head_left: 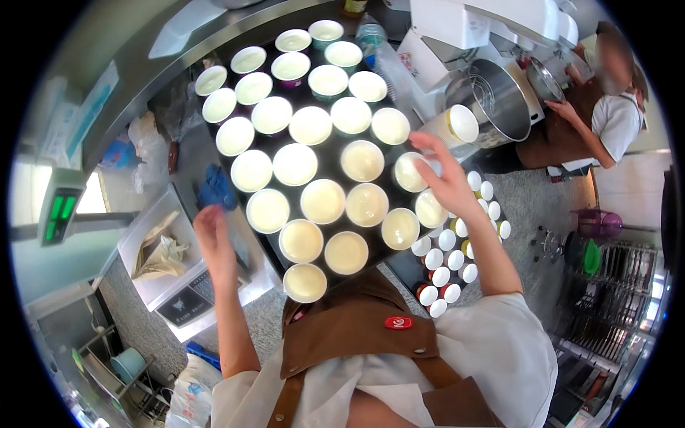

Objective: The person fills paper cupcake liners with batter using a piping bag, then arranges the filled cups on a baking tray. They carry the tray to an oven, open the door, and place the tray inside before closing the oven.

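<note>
Many paper cups filled with pale yellow batter or cream stand close together on a dark tray (pixel 335 282) in front of me. Above the tray's right edge is my right hand (pixel 448 178), its fingers and thumb apart. It hovers over or beside a filled cup (pixel 408 173); I cannot tell whether it touches. My left hand (pixel 215 235) is off the tray's left side with loosely extended fingers and nothing visible in it. The nearest thing to it is a crumpled blue cloth or glove (pixel 215 188).
A stack of white cups (pixel 457 125) lies right of the tray, before a steel mixing bowl (pixel 492 100). A co-worker (pixel 596 114) holds a metal bowl (pixel 544 80). Lower right, a second tray holds more cups (pixel 446 240). An open carton (pixel 164 250) sits left.
</note>
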The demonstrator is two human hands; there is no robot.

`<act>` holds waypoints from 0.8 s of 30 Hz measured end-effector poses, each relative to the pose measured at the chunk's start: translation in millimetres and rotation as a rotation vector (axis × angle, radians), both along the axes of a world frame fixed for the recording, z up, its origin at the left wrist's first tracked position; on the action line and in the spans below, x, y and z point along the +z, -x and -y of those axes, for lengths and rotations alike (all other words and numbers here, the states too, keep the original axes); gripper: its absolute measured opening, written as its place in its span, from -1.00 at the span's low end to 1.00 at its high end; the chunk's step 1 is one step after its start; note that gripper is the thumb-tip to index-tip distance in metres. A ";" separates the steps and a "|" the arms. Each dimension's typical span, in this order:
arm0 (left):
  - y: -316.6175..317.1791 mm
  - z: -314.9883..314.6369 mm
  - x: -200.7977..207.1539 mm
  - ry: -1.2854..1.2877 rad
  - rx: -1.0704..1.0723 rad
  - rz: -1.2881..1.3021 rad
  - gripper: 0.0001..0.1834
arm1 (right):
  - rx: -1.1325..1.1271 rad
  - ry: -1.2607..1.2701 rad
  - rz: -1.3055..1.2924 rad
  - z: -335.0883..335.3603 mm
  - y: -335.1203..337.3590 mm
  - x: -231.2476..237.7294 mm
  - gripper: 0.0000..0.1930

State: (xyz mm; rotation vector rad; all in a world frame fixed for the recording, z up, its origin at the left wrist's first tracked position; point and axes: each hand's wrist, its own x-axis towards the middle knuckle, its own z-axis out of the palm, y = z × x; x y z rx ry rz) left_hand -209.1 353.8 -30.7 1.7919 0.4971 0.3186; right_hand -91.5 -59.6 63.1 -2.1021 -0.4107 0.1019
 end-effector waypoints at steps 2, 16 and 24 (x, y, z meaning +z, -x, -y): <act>0.9 23.6 47.4 0.031 -0.010 0.069 -0.68 | -0.075 -0.009 -0.051 32.4 25.4 11.9 -0.56; 73.3 285.0 270.9 0.187 -2.062 0.354 -0.68 | -0.403 -0.031 0.143 172.8 181.9 39.7 -0.59; 119.6 281.9 229.1 0.562 -2.207 0.185 -0.17 | -0.955 -0.945 -0.059 188.9 430.4 87.2 -0.39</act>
